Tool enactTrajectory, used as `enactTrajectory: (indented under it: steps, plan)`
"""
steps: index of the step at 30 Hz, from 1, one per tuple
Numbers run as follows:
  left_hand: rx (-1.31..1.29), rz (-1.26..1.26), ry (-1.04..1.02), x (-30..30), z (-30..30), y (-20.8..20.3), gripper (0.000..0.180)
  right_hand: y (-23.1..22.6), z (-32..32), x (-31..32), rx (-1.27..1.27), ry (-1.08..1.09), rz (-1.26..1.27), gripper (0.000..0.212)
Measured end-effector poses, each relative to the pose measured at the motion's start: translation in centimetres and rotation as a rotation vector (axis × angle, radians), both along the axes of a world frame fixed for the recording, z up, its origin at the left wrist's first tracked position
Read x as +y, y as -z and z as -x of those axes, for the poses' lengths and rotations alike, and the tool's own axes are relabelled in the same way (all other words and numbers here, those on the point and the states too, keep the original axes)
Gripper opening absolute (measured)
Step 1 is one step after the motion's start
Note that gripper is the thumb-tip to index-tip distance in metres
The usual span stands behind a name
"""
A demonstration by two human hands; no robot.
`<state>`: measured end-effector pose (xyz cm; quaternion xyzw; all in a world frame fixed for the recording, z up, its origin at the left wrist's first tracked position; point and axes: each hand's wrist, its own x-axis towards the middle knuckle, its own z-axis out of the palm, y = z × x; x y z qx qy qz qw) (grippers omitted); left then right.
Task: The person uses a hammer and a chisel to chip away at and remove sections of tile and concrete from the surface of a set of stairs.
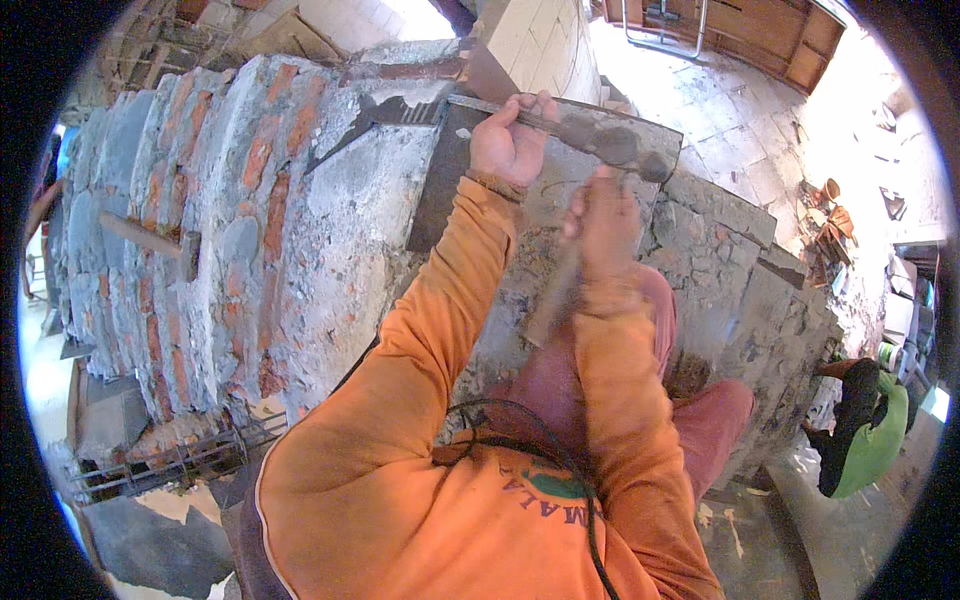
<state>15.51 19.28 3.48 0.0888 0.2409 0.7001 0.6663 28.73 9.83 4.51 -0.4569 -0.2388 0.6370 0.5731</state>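
Left hand [512, 140] fisted around the handle of a mortar-caked grey steel trowel [600, 135], right hand [605, 225] just below, blurred, apparently gripping a dark chisel-like tool [555, 295]; curved red-brick wall [260, 220] left of hands mostly mortared, bricks showing.

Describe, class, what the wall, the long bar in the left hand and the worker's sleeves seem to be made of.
Wall: red brick in rough grey mortar, matte, with orange patches showing through.
Bar in the left hand: probably metal, straight and thin, caked with grey mortar.
Sleeves: soft orange knit fabric, creased.
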Motion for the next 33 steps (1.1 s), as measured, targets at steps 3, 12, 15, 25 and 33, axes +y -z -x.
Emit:
enactTrajectory:
  steps: [3,12,15,25,33]
  plan:
    - [0.011,0.014,-0.029,-0.2,-0.6,-0.5,0.013,-1.6,-3.2,-1.4,0.198,0.158,-0.015,0.028]
    - [-0.003,-0.123,0.102,0.1,-0.2,0.8,0.016,-1.8,-3.6,-0.8,0.265,0.082,0.009,0.027]
    - [-0.019,-0.115,0.135,0.3,-1.3,0.8,0.018,-2.2,-2.5,-0.9,0.478,0.305,0.013,0.026]
    - [0.005,-0.125,0.176,0.2,-0.6,1.0,0.019,1.2,0.6,-0.2,0.177,0.13,0.03,0.029]
    - [0.051,-0.11,0.17,-0.2,-0.4,0.3,0.014,2.2,-1.7,-0.2,0.475,0.133,-0.121,0.03]
